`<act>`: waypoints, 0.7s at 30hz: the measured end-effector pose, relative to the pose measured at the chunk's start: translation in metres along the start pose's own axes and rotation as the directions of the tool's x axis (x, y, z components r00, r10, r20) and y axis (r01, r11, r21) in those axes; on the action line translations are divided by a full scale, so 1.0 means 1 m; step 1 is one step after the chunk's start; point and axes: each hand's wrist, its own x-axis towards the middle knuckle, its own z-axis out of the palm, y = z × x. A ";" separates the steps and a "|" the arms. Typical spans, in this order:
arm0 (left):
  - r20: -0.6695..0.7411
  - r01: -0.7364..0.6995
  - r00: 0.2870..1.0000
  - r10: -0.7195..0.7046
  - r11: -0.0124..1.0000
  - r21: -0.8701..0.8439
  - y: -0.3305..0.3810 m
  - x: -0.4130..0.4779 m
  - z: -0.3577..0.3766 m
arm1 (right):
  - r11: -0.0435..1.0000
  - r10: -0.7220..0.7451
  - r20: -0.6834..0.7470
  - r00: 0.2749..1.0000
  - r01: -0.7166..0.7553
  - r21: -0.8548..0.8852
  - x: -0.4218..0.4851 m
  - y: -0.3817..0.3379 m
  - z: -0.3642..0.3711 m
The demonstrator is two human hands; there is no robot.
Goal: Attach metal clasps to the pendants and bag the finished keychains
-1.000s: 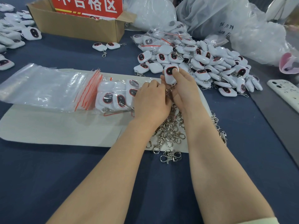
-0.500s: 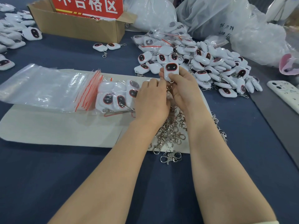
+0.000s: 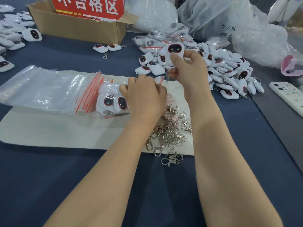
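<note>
My right hand (image 3: 188, 69) holds up a white pendant (image 3: 175, 49) with a dark face, a metal clasp dangling below it. My left hand (image 3: 144, 94) has curled fingers on the clear bag (image 3: 113, 102) that holds a few pendants; whether it pinches the bag edge is partly hidden. A heap of loose silver clasps (image 3: 170, 131) lies on the pale mat (image 3: 49, 128) between my forearms. A large pile of white pendants (image 3: 221, 69) sits behind my right hand.
A stack of empty zip bags (image 3: 45, 89) with red strips lies at the left. A cardboard box (image 3: 78, 28) with a red sign stands at the back. More pendants (image 3: 9, 38) at far left, plastic sacks (image 3: 221, 18) at the back, a phone (image 3: 288, 97) at right.
My right hand has lifted the pendant up and away from the mat. My left hand has let go of the clasp and moved left and down onto the bag of pendants.
</note>
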 end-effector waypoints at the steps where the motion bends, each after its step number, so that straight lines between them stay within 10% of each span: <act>1: -0.006 0.051 0.999 -0.052 0.995 -0.081 0.001 0.002 -0.002 | 0.996 0.040 0.029 0.999 -0.042 0.075 -0.001 -0.003 0.001; 9: -0.078 0.167 0.969 -0.234 0.855 -0.492 0.005 0.002 -0.016 | 0.973 0.189 0.232 0.954 -0.151 -0.173 -0.008 0.000 0.007; 16: -0.205 -0.062 0.976 -0.071 0.815 -0.577 0.009 -0.003 -0.015 | 0.980 0.171 0.532 0.829 -0.085 -0.182 -0.012 0.014 0.008; 21: -0.172 -0.037 0.981 -0.093 0.775 -0.631 0.007 0.000 -0.011 | 0.870 0.034 0.277 0.960 0.108 -0.481 -0.002 0.001 0.000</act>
